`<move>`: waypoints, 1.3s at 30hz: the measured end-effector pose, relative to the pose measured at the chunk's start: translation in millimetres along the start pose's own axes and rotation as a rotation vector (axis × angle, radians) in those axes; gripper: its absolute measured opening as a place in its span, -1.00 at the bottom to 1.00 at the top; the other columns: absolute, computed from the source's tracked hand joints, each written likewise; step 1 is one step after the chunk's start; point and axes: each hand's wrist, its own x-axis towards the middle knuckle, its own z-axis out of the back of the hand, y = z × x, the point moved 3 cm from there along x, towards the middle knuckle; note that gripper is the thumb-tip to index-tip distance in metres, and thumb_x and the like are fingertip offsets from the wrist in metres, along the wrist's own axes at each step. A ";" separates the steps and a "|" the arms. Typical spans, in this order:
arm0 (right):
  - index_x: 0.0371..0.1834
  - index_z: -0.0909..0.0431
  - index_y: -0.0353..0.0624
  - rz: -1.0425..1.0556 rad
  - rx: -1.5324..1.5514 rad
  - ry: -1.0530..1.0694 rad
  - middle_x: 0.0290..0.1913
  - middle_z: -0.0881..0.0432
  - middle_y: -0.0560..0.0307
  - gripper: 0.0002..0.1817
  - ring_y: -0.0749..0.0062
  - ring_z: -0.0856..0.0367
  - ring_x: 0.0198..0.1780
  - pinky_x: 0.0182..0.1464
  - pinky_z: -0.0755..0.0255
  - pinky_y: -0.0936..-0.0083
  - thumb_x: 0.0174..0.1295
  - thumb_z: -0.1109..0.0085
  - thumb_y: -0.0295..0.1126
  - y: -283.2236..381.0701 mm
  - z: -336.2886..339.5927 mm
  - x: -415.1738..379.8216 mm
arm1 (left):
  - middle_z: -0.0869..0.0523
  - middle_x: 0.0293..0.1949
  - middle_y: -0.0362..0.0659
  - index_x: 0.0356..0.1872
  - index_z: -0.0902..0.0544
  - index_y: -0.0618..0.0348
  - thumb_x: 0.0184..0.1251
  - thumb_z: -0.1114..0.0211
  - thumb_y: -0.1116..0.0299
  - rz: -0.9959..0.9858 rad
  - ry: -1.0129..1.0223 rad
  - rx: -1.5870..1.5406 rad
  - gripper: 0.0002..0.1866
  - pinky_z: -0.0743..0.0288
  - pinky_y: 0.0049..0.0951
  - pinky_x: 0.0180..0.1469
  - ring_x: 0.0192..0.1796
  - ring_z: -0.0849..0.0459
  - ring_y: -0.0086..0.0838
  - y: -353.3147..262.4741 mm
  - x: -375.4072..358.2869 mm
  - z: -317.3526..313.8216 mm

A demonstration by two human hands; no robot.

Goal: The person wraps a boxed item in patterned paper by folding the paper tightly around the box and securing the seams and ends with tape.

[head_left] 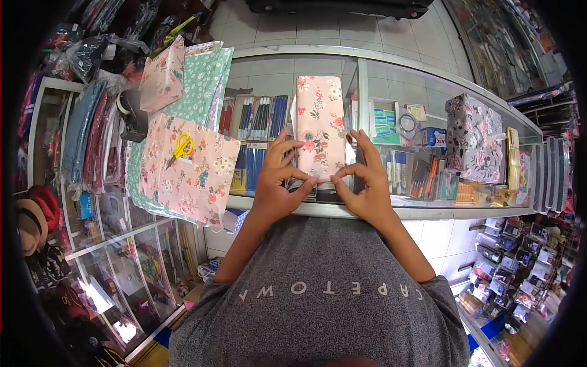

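A long box wrapped in pink floral paper (pixel 320 116) lies lengthwise on the glass counter in front of me. At its near left corner, my left hand (pixel 277 185) pinches the wrapping paper between thumb and index finger, while its other fingers rest along the side. My right hand (pixel 369 188) pinches the paper at the near right corner, its remaining fingers raised and spread. The folds under my fingertips are too small to make out. To the left, yellow scissors (pixel 183 145) lie on a pink floral sheet (pixel 211 165).
Green floral sheets (pixel 205 76) and a pink floral box (pixel 162 79) are at the left, near a dark tape dispenser (pixel 132 116). A grey floral gift box (pixel 476 137) stands on the right. Pens and stationery show through the glass counter (pixel 422 79).
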 end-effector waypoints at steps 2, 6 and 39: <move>-0.30 -0.82 -0.18 -0.032 0.008 -0.009 0.66 -0.31 -0.24 -0.92 -0.25 -0.10 0.75 0.70 -0.04 -0.08 0.15 -0.53 -0.51 0.0 -0.6 0.0 | -0.51 0.44 0.12 -0.44 -0.81 0.23 0.19 -0.60 0.59 0.005 0.004 -0.002 -0.90 -0.41 0.06 0.58 0.72 -0.16 0.14 1.5 -0.2 -0.5; -0.31 -0.82 -0.18 -0.057 -0.008 -0.013 0.66 -0.30 -0.27 -0.92 -0.25 -0.10 0.75 0.70 -0.04 -0.07 0.14 -0.53 -0.52 -1.3 -2.7 -1.2 | -0.56 0.43 0.11 -0.55 -0.73 0.21 0.20 -0.58 0.58 0.006 -0.044 0.005 -0.81 -0.28 0.16 0.63 0.73 -0.14 0.17 -1.0 -4.0 -4.0; 0.09 -0.50 -0.11 -0.152 -0.017 -0.034 0.61 -0.29 -0.30 -0.50 -0.25 -0.26 0.66 0.62 -0.18 -0.01 0.11 -0.55 -0.48 4.1 -0.1 5.0 | -0.36 0.56 0.19 0.22 -0.52 0.16 0.16 -0.72 0.01 0.139 -0.193 0.432 -0.25 0.06 0.31 0.66 0.74 0.02 0.31 -2.7 -19.4 -0.1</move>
